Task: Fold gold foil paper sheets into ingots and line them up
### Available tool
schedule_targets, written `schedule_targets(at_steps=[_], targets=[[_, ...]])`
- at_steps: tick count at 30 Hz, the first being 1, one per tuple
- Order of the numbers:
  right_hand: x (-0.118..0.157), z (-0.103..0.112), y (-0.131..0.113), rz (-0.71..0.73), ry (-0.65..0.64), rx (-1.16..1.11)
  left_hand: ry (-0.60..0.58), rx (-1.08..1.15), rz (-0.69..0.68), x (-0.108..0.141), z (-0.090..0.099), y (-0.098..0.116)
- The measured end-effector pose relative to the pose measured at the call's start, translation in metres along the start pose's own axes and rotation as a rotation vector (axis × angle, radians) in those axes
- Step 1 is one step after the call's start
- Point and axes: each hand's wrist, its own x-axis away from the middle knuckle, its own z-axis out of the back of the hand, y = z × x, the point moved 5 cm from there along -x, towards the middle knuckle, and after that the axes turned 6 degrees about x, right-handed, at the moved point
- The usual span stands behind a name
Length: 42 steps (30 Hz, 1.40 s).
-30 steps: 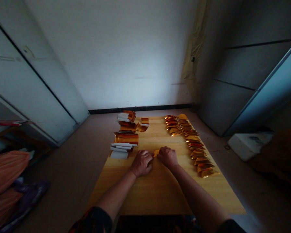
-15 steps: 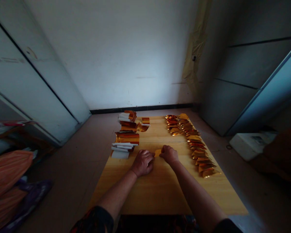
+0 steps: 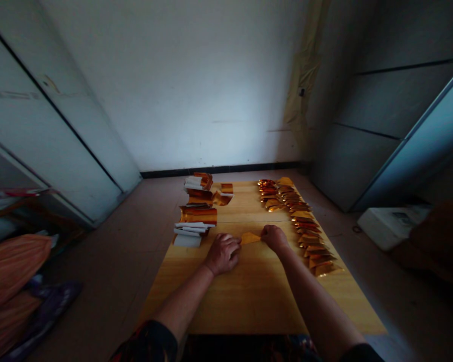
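A small gold paper piece (image 3: 250,238) lies between my hands on the wooden table (image 3: 249,301), its right end narrowing to a point. My left hand (image 3: 223,253) is closed on its left end, fingers bent against the tabletop. The pointed right end is pinched by my right hand (image 3: 275,238). Left of my hands are curled gold sheets (image 3: 199,215) and white-backed sheets (image 3: 187,239). Rows of folded gold pieces (image 3: 311,239) stand along the table's right side.
Behind the table is a pale wall (image 3: 196,100). A grey cabinet (image 3: 366,125) and a white box (image 3: 385,228) stand at the right. Orange cloth (image 3: 15,261) and purple cloth (image 3: 49,306) lie at the lower left.
My right hand has moved a little to the right, and more of the gold paper shows, with a pointed right end. My left hand has stayed in place.
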Motion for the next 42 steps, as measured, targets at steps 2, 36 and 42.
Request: schedule_targets(at_steps=[2,36,42], targets=[[0.0,0.002,0.005,-0.035,0.03,0.002,-0.004,0.003,0.004,0.0,0.0,0.0],[0.02,-0.015,-0.024,0.241,0.199,-0.079,0.131,-0.16,0.273,-0.025,-0.023,0.0],[0.022,-0.021,-0.028,0.291,0.234,-0.073,0.107,-0.246,0.271,-0.026,-0.023,0.003]])
